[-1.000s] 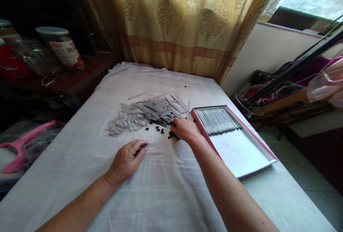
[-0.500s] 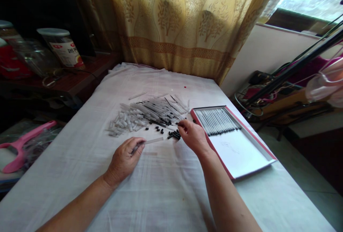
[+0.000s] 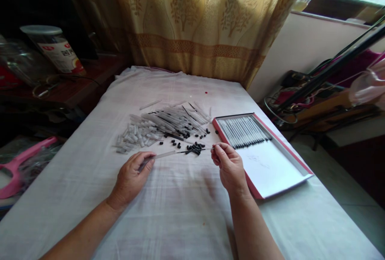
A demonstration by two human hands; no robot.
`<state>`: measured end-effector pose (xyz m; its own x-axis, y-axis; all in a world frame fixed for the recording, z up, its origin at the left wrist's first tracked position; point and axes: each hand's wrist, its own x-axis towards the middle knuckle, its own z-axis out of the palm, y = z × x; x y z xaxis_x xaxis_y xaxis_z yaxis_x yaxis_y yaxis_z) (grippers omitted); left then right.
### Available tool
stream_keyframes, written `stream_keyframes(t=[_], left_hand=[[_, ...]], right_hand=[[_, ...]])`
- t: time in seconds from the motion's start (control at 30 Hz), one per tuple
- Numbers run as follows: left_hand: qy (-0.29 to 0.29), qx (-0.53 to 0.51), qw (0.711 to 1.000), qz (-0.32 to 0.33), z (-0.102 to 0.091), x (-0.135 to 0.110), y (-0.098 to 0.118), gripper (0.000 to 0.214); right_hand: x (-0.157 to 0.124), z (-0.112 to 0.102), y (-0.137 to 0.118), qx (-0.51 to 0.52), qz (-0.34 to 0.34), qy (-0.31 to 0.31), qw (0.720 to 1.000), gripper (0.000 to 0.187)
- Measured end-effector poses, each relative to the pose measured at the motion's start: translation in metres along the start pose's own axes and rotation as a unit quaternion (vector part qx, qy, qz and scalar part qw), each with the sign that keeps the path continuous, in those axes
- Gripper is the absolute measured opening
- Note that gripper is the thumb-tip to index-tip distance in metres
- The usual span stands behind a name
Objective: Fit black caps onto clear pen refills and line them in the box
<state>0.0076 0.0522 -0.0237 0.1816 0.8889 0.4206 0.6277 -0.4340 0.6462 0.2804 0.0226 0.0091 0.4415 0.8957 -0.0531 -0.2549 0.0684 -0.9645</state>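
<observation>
My left hand (image 3: 132, 172) is closed around a translucent pen barrel (image 3: 165, 155) that points right. In the fingertips of my right hand (image 3: 230, 166) is a thin pen refill (image 3: 181, 152), partly dark. Its left end is at the barrel's open end; whether it is inside I cannot tell. Below the refill's line lies a small heap of black end plugs (image 3: 195, 148). Behind my hands spreads a pile of loose barrels and dark refills (image 3: 170, 120), with clear pen caps (image 3: 134, 135) heaped at its left.
To the right, a red-edged shallow box (image 3: 255, 188) holds a row of pens (image 3: 245, 132) with black ends. A white cloth (image 3: 177, 220) covers the table. A labelled jar (image 3: 61, 53) stands on the left cabinet; a pink plastic handle (image 3: 18, 172) lies below.
My right hand has come away from the pile's edge, toward me and right, drawing the refill into line with the barrel. My left hand has shifted slightly left in view.
</observation>
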Motion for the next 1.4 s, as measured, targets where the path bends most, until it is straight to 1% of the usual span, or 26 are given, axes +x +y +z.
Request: stream_keyframes(t=[0.23,0.37,0.53,0.7,0.83,0.9,0.97,1.1,1.17,1.27,1.3,1.33,1.4], left_hand=[[-0.009,0.001,1.000,0.009,-0.001,0.001,0.002,0.026],[-0.008,0.004,1.000,0.021,-0.002,0.001,0.004,0.024],[-0.004,0.016,0.998,0.064,-0.003,0.002,0.008,0.022],[-0.013,0.031,0.993,0.115,-0.003,0.000,0.010,0.020],[-0.027,0.035,0.990,0.134,-0.002,-0.001,0.010,0.019],[-0.033,0.035,0.989,0.141,-0.002,-0.002,0.010,0.020],[-0.043,0.035,0.987,0.148,-0.003,-0.003,0.010,0.020],[-0.064,0.032,0.985,0.157,-0.003,-0.005,0.011,0.021],[-0.064,0.029,0.987,0.147,-0.003,-0.005,0.012,0.023],[-0.067,0.024,0.990,0.120,-0.003,-0.004,0.012,0.027],[-0.071,0.019,0.991,0.113,-0.003,-0.003,0.012,0.028],[-0.076,0.012,0.991,0.106,-0.003,-0.003,0.012,0.028],[-0.080,-0.004,0.993,0.088,-0.003,-0.003,0.012,0.028]], right_hand=[[0.001,-0.003,0.002,-0.020,-0.009,-0.009,1.000,0.028],[0.002,-0.006,0.003,-0.023,-0.012,-0.002,1.000,0.027],[0.000,-0.002,0.005,-0.040,-0.008,-0.017,0.999,0.025],[-0.005,0.007,0.005,-0.100,-0.009,-0.049,0.994,0.022],[-0.009,0.014,0.008,-0.138,-0.007,-0.089,0.986,0.021],[-0.012,0.018,0.012,-0.164,-0.018,-0.109,0.980,0.020],[-0.016,0.023,0.016,-0.194,-0.045,-0.132,0.971,0.020],[-0.028,0.035,0.025,-0.244,-0.103,-0.193,0.945,0.026],[-0.035,0.040,0.027,-0.249,-0.096,-0.233,0.935,0.037],[-0.041,0.044,0.027,-0.237,-0.068,-0.287,0.926,0.054],[-0.040,0.044,0.027,-0.237,-0.066,-0.291,0.925,0.057],[-0.038,0.043,0.027,-0.242,-0.070,-0.282,0.926,0.057],[-0.031,0.039,0.026,-0.280,-0.096,-0.239,0.925,0.054]])
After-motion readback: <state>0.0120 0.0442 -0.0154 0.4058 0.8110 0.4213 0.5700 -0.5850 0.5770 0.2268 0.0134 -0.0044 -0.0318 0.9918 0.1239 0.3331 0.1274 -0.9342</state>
